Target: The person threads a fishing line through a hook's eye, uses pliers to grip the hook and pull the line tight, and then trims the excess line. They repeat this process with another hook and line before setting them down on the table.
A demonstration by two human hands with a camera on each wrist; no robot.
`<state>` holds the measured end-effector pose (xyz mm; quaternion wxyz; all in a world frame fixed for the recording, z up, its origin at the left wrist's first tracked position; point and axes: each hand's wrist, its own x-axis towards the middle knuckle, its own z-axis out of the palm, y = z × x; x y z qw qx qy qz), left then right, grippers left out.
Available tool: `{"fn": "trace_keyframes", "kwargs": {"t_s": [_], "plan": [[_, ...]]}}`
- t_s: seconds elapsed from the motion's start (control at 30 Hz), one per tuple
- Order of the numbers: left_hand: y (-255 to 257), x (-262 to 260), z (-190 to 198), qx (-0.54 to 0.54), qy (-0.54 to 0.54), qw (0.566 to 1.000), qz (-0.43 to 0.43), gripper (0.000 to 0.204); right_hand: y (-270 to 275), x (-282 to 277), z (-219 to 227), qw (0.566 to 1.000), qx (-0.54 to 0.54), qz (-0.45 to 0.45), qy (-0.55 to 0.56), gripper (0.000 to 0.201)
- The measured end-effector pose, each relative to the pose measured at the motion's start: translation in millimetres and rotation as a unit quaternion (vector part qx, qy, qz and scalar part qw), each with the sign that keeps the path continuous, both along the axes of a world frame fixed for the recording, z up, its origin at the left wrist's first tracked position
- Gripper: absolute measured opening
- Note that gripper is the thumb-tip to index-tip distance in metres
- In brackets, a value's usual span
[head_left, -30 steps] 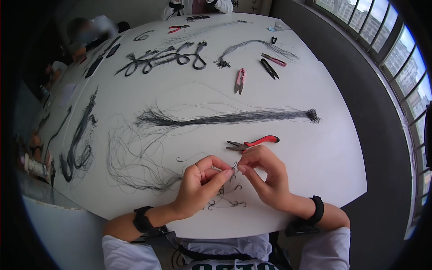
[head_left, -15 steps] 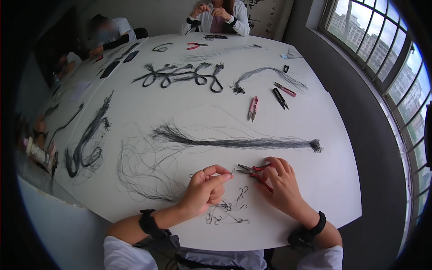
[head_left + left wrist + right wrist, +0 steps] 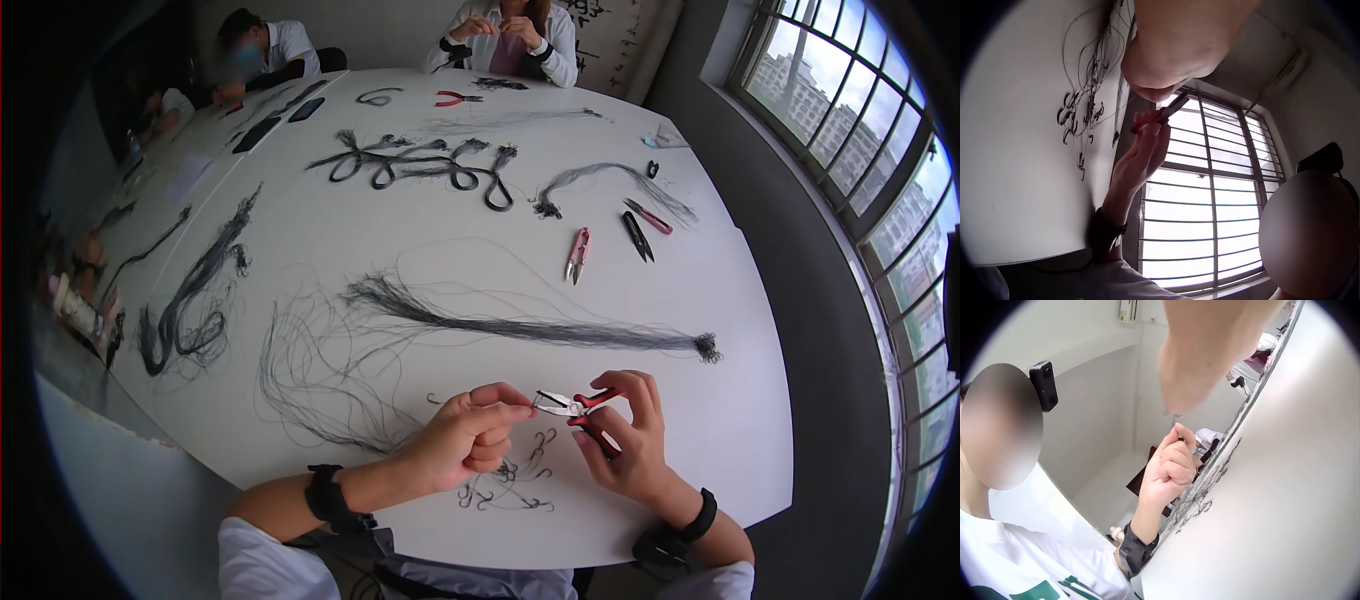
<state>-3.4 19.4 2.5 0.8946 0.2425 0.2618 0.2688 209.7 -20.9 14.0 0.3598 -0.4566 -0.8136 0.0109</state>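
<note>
1. Red-handled pliers [image 3: 578, 407] are hovering over the desk [image 3: 690, 275], tips meeting a tiny piece [image 3: 534, 405], too small to identify.
2. Right hand [image 3: 637, 440] is gripping the pliers; left hand [image 3: 468, 436] is pinching the piece.
3. Step: apparently lining up a squeeze. Next move is likely needing a steady left pinch.
4. Loose hooks [image 3: 510, 472] are lying nearer the person, strand bundle [image 3: 560, 331] beyond.

From the wearer's head, one view looked forward and down across the bench [image 3: 720, 440]. The left wrist's tilted, close view faced the right hand [image 3: 1141, 156] and barred window [image 3: 1229, 203]; the right wrist's faced the left hand [image 3: 1169, 465] and wearer [image 3: 1022, 544]. Head and left-wrist views shared the pliers [image 3: 562, 404].
</note>
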Motion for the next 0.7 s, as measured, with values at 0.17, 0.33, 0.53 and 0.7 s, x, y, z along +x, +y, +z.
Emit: {"fn": "trace_keyframes", "kwargs": {"t_s": [0.17,0.33,0.53,0.7], "plan": [[-1.9,0.3,1.1,0.000,-0.012,1.000,-0.001,0.009,-0.9,-0.8,-0.6,0.999,0.030,0.002,-0.029,0.018],[-2.6,-0.2,2.0,0.026,-0.015,0.999,-0.012,0.008,-2.2,0.4,-2.1,1.000,0.018,0.012,-0.009,0.029],[-2.9,-0.2,0.1,0.044,-0.015,0.999,-0.012,0.006,-4.4,-5.1,-0.9,0.999,-0.006,0.001,0.034,0.036],[-2.7,-0.2,0.9,0.067,-0.010,0.998,-0.013,0.003,-2.8,-3.8,2.4,0.999,-0.006,0.015,-0.031,0.035]]}}
